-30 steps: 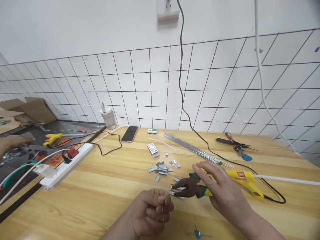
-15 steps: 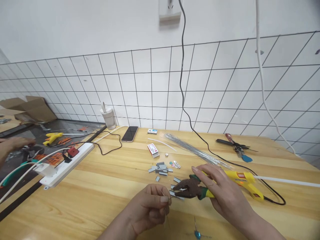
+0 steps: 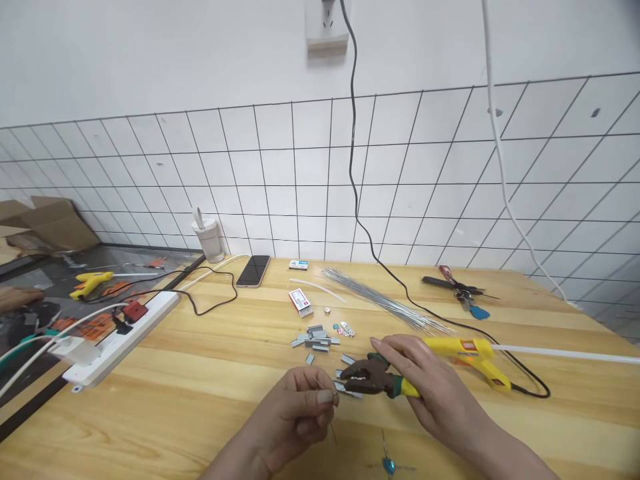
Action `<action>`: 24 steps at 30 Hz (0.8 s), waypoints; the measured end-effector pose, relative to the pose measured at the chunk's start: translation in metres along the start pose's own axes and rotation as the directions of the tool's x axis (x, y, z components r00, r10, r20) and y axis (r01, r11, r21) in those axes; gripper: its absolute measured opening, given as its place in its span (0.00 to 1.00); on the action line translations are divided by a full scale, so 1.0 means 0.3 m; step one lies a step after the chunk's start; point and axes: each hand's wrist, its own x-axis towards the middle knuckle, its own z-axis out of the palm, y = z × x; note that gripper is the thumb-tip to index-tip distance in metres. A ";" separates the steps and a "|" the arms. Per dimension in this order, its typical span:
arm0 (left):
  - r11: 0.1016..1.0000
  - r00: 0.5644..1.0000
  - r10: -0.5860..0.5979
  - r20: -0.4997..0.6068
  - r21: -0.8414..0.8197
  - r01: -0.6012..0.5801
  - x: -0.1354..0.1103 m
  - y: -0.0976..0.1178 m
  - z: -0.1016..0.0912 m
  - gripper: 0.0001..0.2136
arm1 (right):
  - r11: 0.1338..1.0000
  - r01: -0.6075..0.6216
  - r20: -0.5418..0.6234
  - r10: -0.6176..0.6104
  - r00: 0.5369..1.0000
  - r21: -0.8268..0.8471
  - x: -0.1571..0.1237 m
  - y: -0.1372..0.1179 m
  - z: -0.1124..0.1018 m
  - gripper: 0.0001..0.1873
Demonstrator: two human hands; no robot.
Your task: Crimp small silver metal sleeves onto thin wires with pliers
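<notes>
My left hand (image 3: 303, 410) is closed in a pinch on thin metal wires (image 3: 333, 430), whose ends stick out above and below the fingertips. My right hand (image 3: 435, 393) grips a pair of pliers (image 3: 370, 377) with rusty brown jaws and yellow-green handles. The jaws stand apart, pointing left, close to the left fingertips; whether they touch a wire I cannot tell. Below the pliers lies a blue gem (image 3: 389, 465) with thin wires crossing at it. Grey staples (image 3: 317, 338) in short strips lie behind my left hand, some partly hidden by the pliers. Small coloured gems (image 3: 344, 329) sit beside them.
A yellow glue gun (image 3: 470, 353) with a white stick lies behind my right hand. Farther back are a bundle of wires (image 3: 385, 300), a small box (image 3: 300, 302), a phone (image 3: 253, 271) and other pliers (image 3: 460, 290). A power strip (image 3: 125, 337) lies left, near another person's hand (image 3: 20, 299).
The view has shifted slightly, so the table things appear a little farther left. Both hands keep their holds, and the pliers' jaws remain apart near the left fingertips.
</notes>
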 end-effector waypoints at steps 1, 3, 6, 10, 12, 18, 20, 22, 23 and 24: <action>1.000 1.000 0.007 -0.006 -0.001 -0.007 0.002 0.001 0.000 0.07 | 1.000 -0.007 0.009 0.007 1.000 0.005 -0.001 0.001 0.001 0.46; 1.000 1.000 0.020 -0.022 0.007 -0.020 0.004 0.003 -0.001 0.08 | 1.000 -0.012 0.027 0.012 1.000 0.013 -0.002 0.003 0.002 0.46; 0.999 0.999 0.025 -0.043 0.035 -0.024 0.005 0.007 -0.003 0.08 | 1.000 -0.010 0.039 0.009 0.999 0.016 -0.006 0.006 0.002 0.46; 0.998 0.998 0.020 -0.056 0.066 -0.016 0.000 0.004 -0.006 0.08 | 1.000 -0.015 0.050 0.015 0.999 -0.008 -0.010 0.008 0.003 0.45; 0.998 0.998 0.017 -0.065 0.064 -0.012 -0.002 0.002 -0.005 0.08 | 1.000 -0.016 0.060 0.017 0.998 -0.019 -0.010 0.007 0.005 0.46; 0.998 0.997 0.027 -0.078 0.062 -0.022 -0.001 0.000 -0.001 0.09 | 1.000 -0.011 0.085 0.010 0.996 0.011 -0.008 0.002 0.011 0.46; 0.998 0.996 0.028 -0.080 0.066 -0.023 -0.001 0.002 0.000 0.09 | 1.000 -0.018 0.096 0.016 0.995 0.014 -0.010 0.004 0.012 0.46; 0.997 0.996 0.028 -0.088 0.070 -0.022 -0.002 0.005 0.002 0.09 | 1.000 -0.026 0.108 0.025 0.994 0.007 -0.013 0.007 0.013 0.46; 0.998 0.995 0.023 -0.094 0.068 -0.016 -0.003 0.007 0.004 0.09 | 1.000 -0.029 0.112 0.029 0.993 0.000 -0.014 0.009 0.014 0.46; 0.998 0.995 0.012 -0.099 0.065 -0.006 -0.003 0.008 0.005 0.09 | 0.999 -0.033 0.115 0.034 0.993 -0.007 -0.016 0.010 0.014 0.46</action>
